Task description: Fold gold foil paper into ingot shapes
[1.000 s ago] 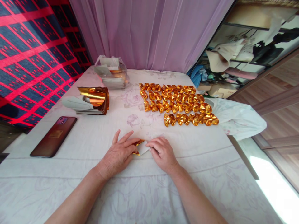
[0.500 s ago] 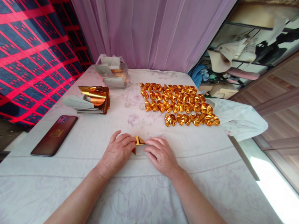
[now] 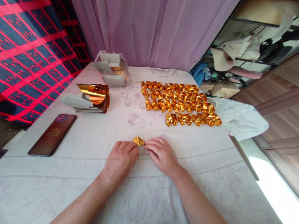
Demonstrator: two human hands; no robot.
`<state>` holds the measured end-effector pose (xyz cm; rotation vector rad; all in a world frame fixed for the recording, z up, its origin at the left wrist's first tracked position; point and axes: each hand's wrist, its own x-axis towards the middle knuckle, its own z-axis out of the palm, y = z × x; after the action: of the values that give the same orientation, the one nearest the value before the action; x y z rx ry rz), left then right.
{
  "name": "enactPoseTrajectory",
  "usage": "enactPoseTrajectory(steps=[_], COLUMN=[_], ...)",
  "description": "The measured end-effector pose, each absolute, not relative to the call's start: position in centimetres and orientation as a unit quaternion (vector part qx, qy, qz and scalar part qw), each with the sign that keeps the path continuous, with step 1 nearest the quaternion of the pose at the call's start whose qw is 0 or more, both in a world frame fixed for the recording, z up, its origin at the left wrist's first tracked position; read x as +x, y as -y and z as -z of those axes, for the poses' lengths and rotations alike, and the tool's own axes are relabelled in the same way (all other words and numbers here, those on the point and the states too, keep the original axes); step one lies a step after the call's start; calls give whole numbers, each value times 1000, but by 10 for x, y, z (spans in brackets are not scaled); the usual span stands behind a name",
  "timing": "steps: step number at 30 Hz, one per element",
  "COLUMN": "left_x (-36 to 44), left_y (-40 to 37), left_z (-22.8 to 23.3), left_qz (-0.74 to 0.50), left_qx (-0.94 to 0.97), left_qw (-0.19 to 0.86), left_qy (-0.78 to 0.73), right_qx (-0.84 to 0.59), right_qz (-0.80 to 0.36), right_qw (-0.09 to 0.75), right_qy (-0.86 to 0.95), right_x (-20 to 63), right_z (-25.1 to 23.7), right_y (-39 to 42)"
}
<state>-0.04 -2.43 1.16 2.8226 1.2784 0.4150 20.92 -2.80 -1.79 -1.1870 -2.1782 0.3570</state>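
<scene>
A small sheet of gold foil paper [image 3: 138, 141], grey on its back side, lies partly folded on the tablecloth between my hands. Its far edge comes to a gold peak. My left hand [image 3: 122, 157] presses on the left part of the sheet, with the fingers closed together over it. On the right edge, my right hand [image 3: 162, 155] grips the paper between thumb and fingers. The fingertips hide both ends of the sheet. Beyond my right hand, several rows of folded gold paper pieces [image 3: 179, 99] stand on the cloth.
At the left is a bent stack of gold and grey paper sheets [image 3: 93, 98], with a phone [image 3: 52, 135] lying nearer. A clear plastic bag of paper [image 3: 113, 70] rests at the back. A white plastic bag [image 3: 243, 118] hangs by the right edge, near cluttered shelves [image 3: 243, 59].
My left hand's raised finger has come down, and the hand has shifted slightly right and nearer me. The paper's left flap is folded over into a peak. My right hand barely moves.
</scene>
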Motion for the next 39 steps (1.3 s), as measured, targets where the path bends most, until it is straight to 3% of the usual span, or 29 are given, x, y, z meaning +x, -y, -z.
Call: enactPoseTrajectory(steps=[15,39], left_x=[2,14], left_y=[27,26], left_z=[-9,-2], left_qz=[-172,-199], left_qx=[880,826], left_qw=[91,133], left_qy=[-434,-510], right_qx=[-470,-504], right_qz=[-135,-131], right_qw=[307,312], right_qy=[816,794], right_x=[206,202], right_z=[17,20], right_y=[28,27])
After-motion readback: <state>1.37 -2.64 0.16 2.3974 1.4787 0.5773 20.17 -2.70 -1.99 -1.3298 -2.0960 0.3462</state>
